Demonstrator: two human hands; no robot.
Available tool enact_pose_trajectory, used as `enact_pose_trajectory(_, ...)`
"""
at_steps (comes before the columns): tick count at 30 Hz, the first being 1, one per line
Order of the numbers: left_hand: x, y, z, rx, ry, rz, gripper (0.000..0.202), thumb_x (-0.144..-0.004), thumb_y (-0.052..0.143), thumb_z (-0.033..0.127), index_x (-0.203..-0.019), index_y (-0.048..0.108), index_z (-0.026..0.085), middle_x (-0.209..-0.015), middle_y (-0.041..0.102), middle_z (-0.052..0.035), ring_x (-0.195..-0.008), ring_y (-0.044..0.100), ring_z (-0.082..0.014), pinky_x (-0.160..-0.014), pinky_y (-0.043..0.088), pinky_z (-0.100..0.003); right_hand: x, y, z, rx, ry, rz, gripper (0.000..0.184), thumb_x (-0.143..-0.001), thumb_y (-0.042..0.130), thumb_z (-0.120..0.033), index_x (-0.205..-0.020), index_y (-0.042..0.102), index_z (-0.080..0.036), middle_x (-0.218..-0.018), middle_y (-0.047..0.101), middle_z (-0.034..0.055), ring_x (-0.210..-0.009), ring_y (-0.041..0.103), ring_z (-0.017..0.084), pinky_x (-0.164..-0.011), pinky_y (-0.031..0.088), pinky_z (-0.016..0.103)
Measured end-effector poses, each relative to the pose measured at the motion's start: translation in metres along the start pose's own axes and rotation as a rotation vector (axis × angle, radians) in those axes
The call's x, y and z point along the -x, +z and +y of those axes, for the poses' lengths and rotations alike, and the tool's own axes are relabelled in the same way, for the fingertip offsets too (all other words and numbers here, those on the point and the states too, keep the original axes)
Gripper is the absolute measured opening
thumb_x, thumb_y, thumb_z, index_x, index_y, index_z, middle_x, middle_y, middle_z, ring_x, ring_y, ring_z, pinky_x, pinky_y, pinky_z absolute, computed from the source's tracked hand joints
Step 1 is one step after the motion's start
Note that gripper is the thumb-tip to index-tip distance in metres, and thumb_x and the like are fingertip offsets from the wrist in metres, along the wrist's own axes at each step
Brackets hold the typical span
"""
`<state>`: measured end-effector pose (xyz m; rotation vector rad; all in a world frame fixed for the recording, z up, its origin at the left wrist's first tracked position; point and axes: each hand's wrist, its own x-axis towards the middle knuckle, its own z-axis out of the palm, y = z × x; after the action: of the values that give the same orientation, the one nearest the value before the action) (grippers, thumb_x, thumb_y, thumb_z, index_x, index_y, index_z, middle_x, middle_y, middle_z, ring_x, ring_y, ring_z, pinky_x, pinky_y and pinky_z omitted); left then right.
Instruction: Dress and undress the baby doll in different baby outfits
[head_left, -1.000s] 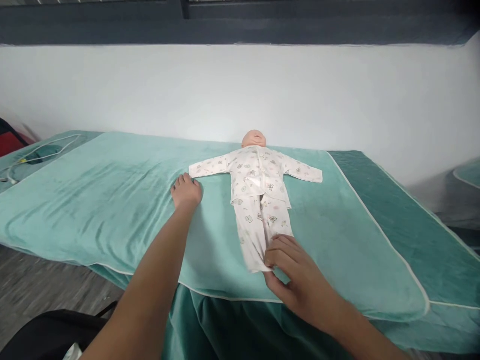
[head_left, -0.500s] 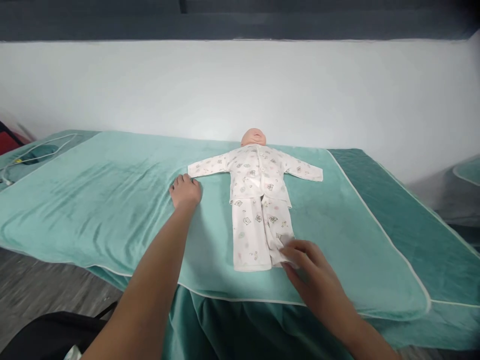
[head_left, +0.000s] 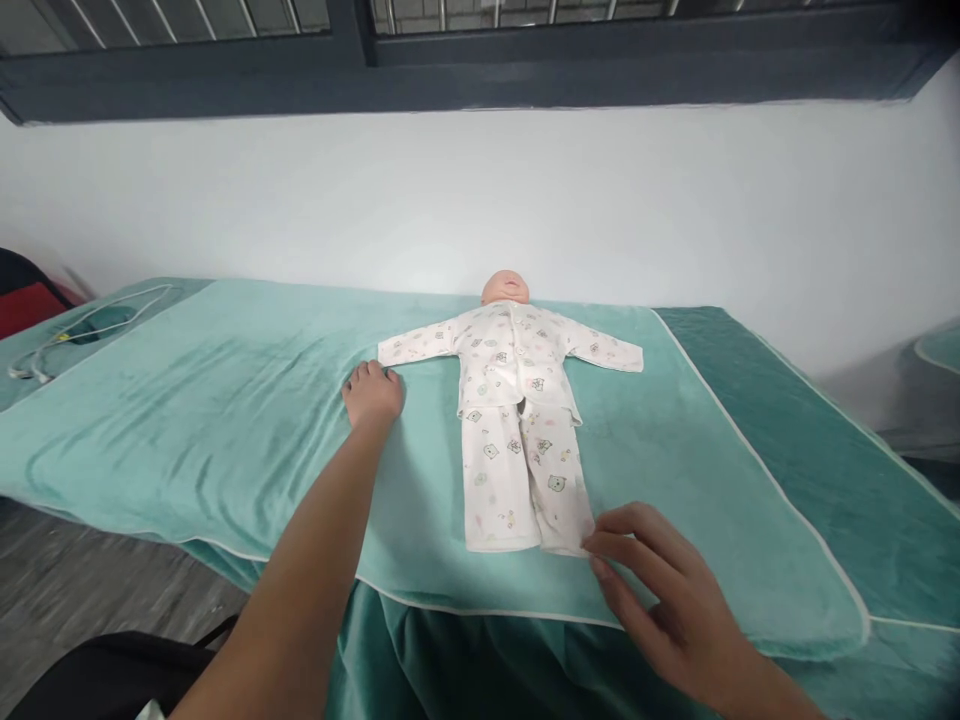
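A baby doll's head (head_left: 505, 287) lies at the top of a white printed baby shirt (head_left: 517, 355), whose sleeves are spread out to both sides. Below the shirt's lower edge lie matching baby trousers (head_left: 499, 490), both legs flat and pointing toward me. With my right hand (head_left: 667, 600) I have the outer hem corner of the right-hand trouser leg between thumb and fingertips. My left hand (head_left: 373, 393) rests palm down on the light green blanket (head_left: 247, 400), fingers spread, just below the cuff of the left-hand sleeve.
A darker green cover (head_left: 817, 460) shows under the blanket at the right. White cords (head_left: 97, 325) and a red and black item (head_left: 30, 295) lie at the far left. Behind the bed stands a white wall (head_left: 480, 200) below a dark window frame (head_left: 480, 70).
My right hand has moved slightly right and toward me, and the trouser leg, bunched before, now lies straight. The left hand stays on the blanket. The view has tilted up a little.
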<state>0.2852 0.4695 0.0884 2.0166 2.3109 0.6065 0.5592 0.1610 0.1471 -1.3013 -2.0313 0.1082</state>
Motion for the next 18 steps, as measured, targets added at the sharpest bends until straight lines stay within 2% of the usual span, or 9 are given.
enact_pose_trajectory(2, 0.001, 0.000, 0.000, -0.005, 0.003, -0.002, 0.041, -0.095, 0.031, 0.032, -0.125, 0.053, 0.016, -0.142, 0.053, -0.0169, -0.135, 0.043, -0.0315, -0.111, 0.034, -0.051, -0.013, 0.002, 0.003, 0.004, -0.009, 0.047, 0.019, -0.090, 0.054, -0.012, -0.106, 0.057, -0.022, -0.096, 0.061, 0.0085, -0.088, 0.060, 0.021, -0.072, 0.050, 0.035)
enact_pose_trajectory(5, 0.001, -0.001, 0.000, -0.020, 0.003, -0.001, 0.041, -0.095, 0.031, 0.032, -0.124, 0.054, 0.016, -0.141, 0.053, -0.0165, -0.136, 0.043, -0.0312, -0.110, 0.035, -0.050, -0.051, 0.011, 0.009, 0.076, -0.003, 0.058, 0.017, -0.092, 0.052, -0.013, -0.105, 0.058, -0.021, -0.101, 0.063, 0.0083, -0.093, 0.060, 0.021, -0.078, 0.049, 0.035)
enact_pose_trajectory(8, 0.001, -0.001, 0.000, -0.024, 0.003, 0.000, 0.040, -0.095, 0.031, 0.032, -0.124, 0.054, 0.016, -0.141, 0.053, -0.0164, -0.135, 0.043, -0.0312, -0.110, 0.036, -0.049, -0.098, 0.029, 0.014, 0.223, -0.023, -0.076, 0.021, -0.092, 0.046, -0.009, -0.102, 0.059, -0.021, -0.104, 0.063, 0.0080, -0.095, 0.057, 0.022, -0.078, 0.046, 0.036)
enact_pose_trajectory(11, 0.000, -0.001, -0.001, -0.017, -0.001, 0.006, 0.040, -0.095, 0.032, 0.033, -0.123, 0.054, 0.017, -0.140, 0.054, -0.0164, -0.134, 0.045, -0.0317, -0.109, 0.036, -0.050, -0.137, 0.047, 0.021, 0.434, -0.080, -0.197, 0.026, -0.085, 0.046, -0.001, -0.097, 0.060, -0.019, -0.104, 0.062, 0.0087, -0.092, 0.054, 0.023, -0.073, 0.039, 0.035)
enact_pose_trajectory(14, 0.000, 0.001, -0.002, -0.017, -0.005, 0.015, 0.039, -0.094, 0.033, 0.033, -0.122, 0.055, 0.017, -0.138, 0.055, -0.0166, -0.132, 0.047, -0.0321, -0.109, 0.036, -0.050, -0.159, 0.060, 0.029, 0.570, -0.134, -0.250, 0.027, -0.080, 0.047, 0.004, -0.089, 0.060, -0.017, -0.096, 0.061, 0.0096, -0.091, 0.052, 0.024, -0.071, 0.033, 0.035)
enact_pose_trajectory(18, -0.001, 0.004, -0.004, -0.031, 0.003, 0.046, 0.038, -0.094, 0.033, 0.033, -0.120, 0.056, 0.016, -0.135, 0.057, -0.0169, -0.130, 0.048, -0.0322, -0.108, 0.037, -0.050, -0.169, 0.068, 0.031, 0.547, -0.208, -0.281, 0.030, -0.076, 0.047, 0.008, -0.089, 0.060, -0.015, -0.093, 0.060, 0.0091, -0.089, 0.050, 0.022, -0.073, 0.031, 0.035)
